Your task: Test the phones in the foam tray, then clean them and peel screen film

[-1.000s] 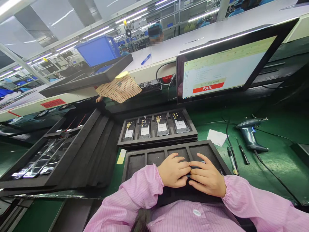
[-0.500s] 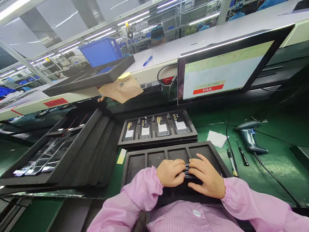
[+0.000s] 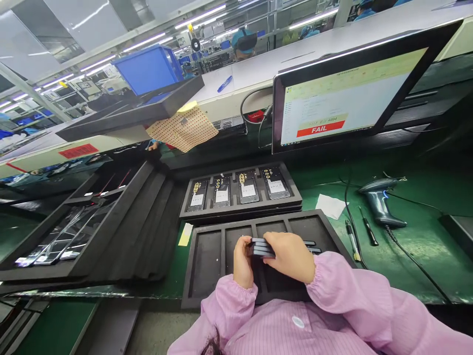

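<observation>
My left hand [image 3: 243, 264] is closed round the left end of a small stack of thin dark phone-like slabs [image 3: 261, 248]. From the right, my right hand [image 3: 291, 255] grips the same stack, fingers over its upper side and thumb below. The stack is held over the middle of a black foam tray [image 3: 207, 230] with compartments. Beyond my right hand, the ends of more thin slabs [image 3: 313, 247] show over the tray's right part; my hand hides the rest of them.
Behind stands a foam tray [image 3: 240, 209] with several opened phones. Foam trays [image 3: 140, 217] are stacked at left. On the right lie a white paper [image 3: 330, 206], a pen [image 3: 353, 241], a screwdriver [image 3: 368, 228] and a barcode scanner [image 3: 382, 204]. A monitor [image 3: 332, 108] reads FAIL.
The stack has turned and come left in my hands. My left hand has shifted left to its end, and my right hand has moved left onto it. More slabs now show at right.
</observation>
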Action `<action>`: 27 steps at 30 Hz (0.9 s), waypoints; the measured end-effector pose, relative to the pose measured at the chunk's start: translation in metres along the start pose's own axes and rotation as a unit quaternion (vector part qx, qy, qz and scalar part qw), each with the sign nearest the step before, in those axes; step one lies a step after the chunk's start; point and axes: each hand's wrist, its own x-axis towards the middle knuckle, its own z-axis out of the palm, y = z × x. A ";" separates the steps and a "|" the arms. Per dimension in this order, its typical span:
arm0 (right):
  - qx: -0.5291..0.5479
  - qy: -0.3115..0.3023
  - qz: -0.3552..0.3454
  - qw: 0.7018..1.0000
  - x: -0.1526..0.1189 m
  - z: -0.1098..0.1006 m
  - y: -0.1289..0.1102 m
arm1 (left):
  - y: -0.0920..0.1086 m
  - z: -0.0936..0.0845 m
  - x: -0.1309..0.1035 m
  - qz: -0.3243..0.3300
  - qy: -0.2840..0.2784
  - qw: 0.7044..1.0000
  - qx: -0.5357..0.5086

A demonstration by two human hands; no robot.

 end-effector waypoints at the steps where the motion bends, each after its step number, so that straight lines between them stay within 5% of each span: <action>1: 0.052 0.033 0.016 0.998 -0.001 -0.006 0.003 | 0.004 0.007 -0.003 0.027 0.004 0.999 -0.025; 4: 0.241 0.129 0.021 0.962 -0.006 -0.009 0.014 | 0.015 0.031 -0.013 0.121 -0.026 0.990 -0.060; 8: 0.423 0.183 0.031 0.887 -0.017 0.019 0.031 | 0.016 0.049 -0.019 0.208 -0.075 0.974 0.049; 11: 0.455 0.187 0.058 0.869 -0.026 0.035 0.039 | 0.013 0.052 -0.022 0.202 -0.097 0.969 0.107; 15: 0.472 0.224 0.037 0.852 -0.033 0.028 0.032 | 0.019 0.057 -0.032 0.183 -0.127 0.968 0.115; 21: 0.554 0.299 0.119 0.768 -0.036 0.024 0.010 | 0.016 0.052 -0.045 0.148 -0.128 0.976 0.099; 27: 0.555 0.324 0.119 0.757 -0.054 0.035 -0.001 | 0.002 0.033 -0.059 0.177 -0.151 0.965 0.117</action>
